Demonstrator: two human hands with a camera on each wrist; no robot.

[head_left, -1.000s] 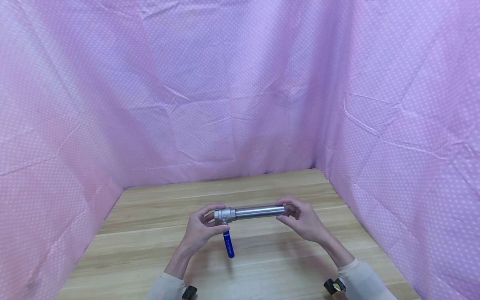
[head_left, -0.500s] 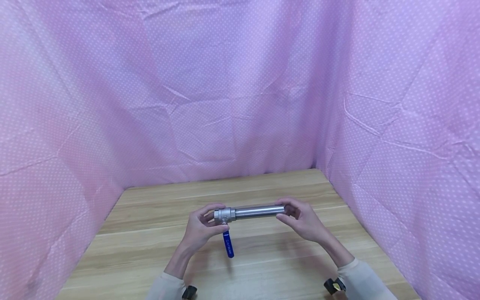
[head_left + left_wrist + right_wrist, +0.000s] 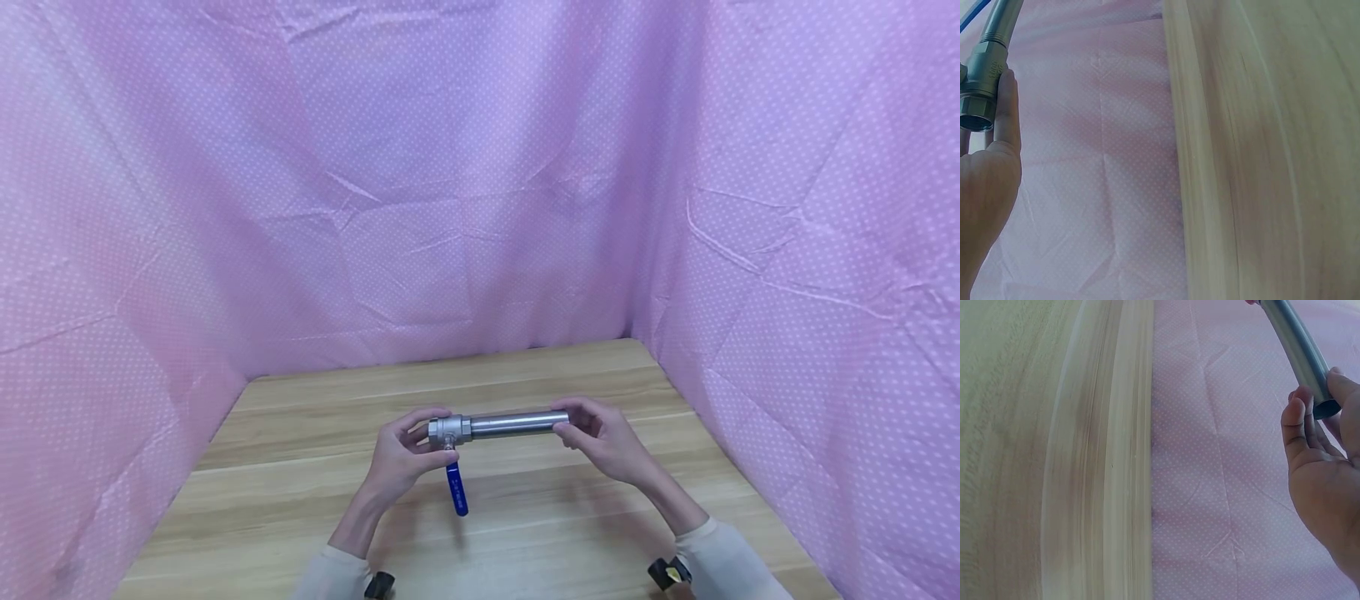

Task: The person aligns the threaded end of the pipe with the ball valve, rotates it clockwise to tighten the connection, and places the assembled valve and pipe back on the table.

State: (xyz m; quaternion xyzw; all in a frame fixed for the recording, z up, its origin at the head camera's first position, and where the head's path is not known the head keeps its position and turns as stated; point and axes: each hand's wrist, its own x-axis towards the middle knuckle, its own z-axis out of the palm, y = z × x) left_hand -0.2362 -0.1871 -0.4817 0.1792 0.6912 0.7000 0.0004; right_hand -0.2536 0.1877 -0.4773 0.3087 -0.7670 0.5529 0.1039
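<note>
I have the ball valve [image 3: 448,430] screwed to a steel pipe [image 3: 517,423] held level just above the tabletop [image 3: 300,467]: left hand [image 3: 401,458] grip clasped round the valve body, right hand [image 3: 607,442] grip pinching the pipe's open far end. I'd judge the turn goes best with the valve braced steady and the pipe rolled squarely on its axis. The metal is brushed silver, with a blue lever [image 3: 457,490] hanging down

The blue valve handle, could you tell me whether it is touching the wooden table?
Cannot tell. In the head view the blue valve handle hangs down from the valve body toward the wooden table, but no gap or contact shows plainly.
</note>
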